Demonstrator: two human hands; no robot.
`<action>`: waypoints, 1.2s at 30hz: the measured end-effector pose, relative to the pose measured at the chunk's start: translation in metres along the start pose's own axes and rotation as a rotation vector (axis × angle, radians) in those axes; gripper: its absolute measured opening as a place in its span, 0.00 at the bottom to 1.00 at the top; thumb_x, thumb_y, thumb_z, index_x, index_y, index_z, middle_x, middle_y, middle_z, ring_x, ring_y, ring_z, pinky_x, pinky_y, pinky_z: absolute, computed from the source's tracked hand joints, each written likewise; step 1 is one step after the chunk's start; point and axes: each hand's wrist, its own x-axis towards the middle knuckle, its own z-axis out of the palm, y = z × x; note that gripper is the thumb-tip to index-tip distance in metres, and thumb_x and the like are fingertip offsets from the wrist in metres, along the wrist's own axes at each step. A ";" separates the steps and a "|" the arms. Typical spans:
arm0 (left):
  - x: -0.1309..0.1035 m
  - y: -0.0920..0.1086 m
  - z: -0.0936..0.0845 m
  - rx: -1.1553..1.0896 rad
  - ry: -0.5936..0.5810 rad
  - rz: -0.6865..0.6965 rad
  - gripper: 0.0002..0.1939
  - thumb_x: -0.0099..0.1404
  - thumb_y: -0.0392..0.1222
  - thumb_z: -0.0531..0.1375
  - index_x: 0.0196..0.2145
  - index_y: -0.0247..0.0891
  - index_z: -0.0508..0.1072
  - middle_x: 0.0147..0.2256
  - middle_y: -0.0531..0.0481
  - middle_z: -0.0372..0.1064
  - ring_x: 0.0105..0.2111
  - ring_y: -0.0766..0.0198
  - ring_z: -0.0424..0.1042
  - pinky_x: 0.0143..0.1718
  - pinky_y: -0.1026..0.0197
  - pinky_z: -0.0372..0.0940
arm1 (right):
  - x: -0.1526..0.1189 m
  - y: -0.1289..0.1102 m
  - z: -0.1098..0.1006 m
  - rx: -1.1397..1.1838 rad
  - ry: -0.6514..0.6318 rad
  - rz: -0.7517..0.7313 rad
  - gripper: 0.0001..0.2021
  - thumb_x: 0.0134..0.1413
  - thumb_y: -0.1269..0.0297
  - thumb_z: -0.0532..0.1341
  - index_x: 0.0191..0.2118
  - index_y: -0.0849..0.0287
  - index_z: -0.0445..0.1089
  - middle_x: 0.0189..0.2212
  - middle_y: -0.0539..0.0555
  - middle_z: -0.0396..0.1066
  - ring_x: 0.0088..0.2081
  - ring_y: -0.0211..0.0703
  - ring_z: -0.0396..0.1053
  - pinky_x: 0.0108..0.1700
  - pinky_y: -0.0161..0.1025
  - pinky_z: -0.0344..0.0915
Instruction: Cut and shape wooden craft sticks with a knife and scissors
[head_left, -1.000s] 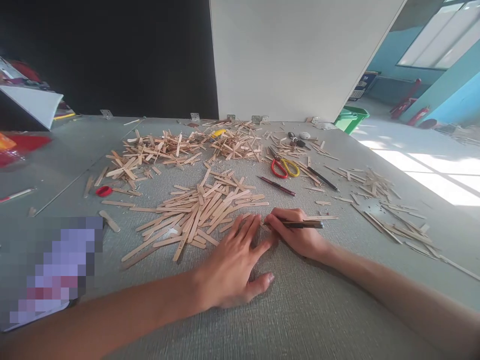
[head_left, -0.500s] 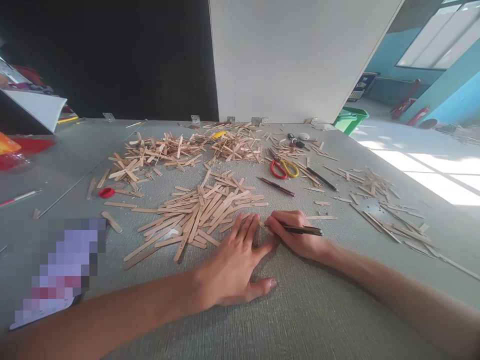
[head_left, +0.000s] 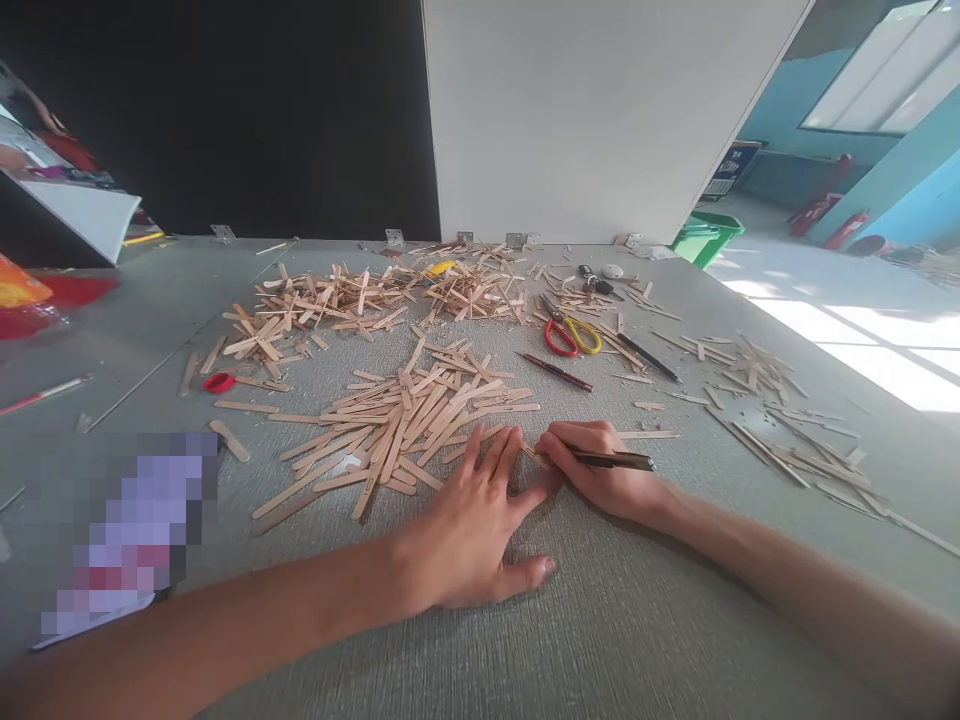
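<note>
My left hand [head_left: 476, 520] lies flat on the grey table with its fingers spread and its thumb out to the side. Its fingertips rest beside a small piece of wooden craft stick [head_left: 529, 453], partly hidden between the two hands. My right hand [head_left: 600, 475] is closed around a slim dark utility knife [head_left: 619, 460], whose back end points right; its tip is hidden by the fingers. Just beyond my left fingers spreads a loose heap of wooden craft sticks [head_left: 405, 415]. Another single stick [head_left: 651, 434] lies behind my right hand.
Red-and-yellow-handled scissors [head_left: 561, 336], a dark red pen [head_left: 556, 371] and a black pen [head_left: 651, 358] lie ahead. Piles of crossed sticks [head_left: 322, 295] sit farther back, below an upright panel [head_left: 600, 110]. A red tape ring [head_left: 219, 382] is at left, split sticks [head_left: 795, 455] at right.
The whole view has shifted slightly, so things sit a little farther right. Both hands keep nearly the same place and grip.
</note>
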 end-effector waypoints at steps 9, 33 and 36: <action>0.002 0.001 -0.001 -0.031 0.005 -0.001 0.45 0.66 0.60 0.63 0.73 0.45 0.50 0.76 0.38 0.29 0.73 0.30 0.37 0.71 0.31 0.38 | 0.001 0.004 0.002 0.000 0.120 0.063 0.22 0.73 0.55 0.52 0.26 0.57 0.67 0.20 0.49 0.67 0.23 0.36 0.60 0.28 0.38 0.55; 0.000 0.000 -0.005 -0.066 -0.059 -0.037 0.43 0.67 0.62 0.60 0.72 0.40 0.55 0.74 0.31 0.30 0.73 0.30 0.31 0.70 0.27 0.37 | 0.006 0.000 0.003 0.047 0.049 0.073 0.18 0.71 0.58 0.57 0.28 0.57 0.68 0.21 0.47 0.67 0.23 0.36 0.61 0.29 0.35 0.57; -0.001 0.000 -0.004 -0.062 -0.065 -0.036 0.44 0.67 0.62 0.60 0.73 0.39 0.54 0.74 0.30 0.29 0.73 0.29 0.30 0.70 0.26 0.36 | 0.006 0.000 0.003 0.068 0.040 0.086 0.18 0.71 0.57 0.57 0.28 0.57 0.69 0.21 0.47 0.67 0.24 0.36 0.61 0.29 0.35 0.57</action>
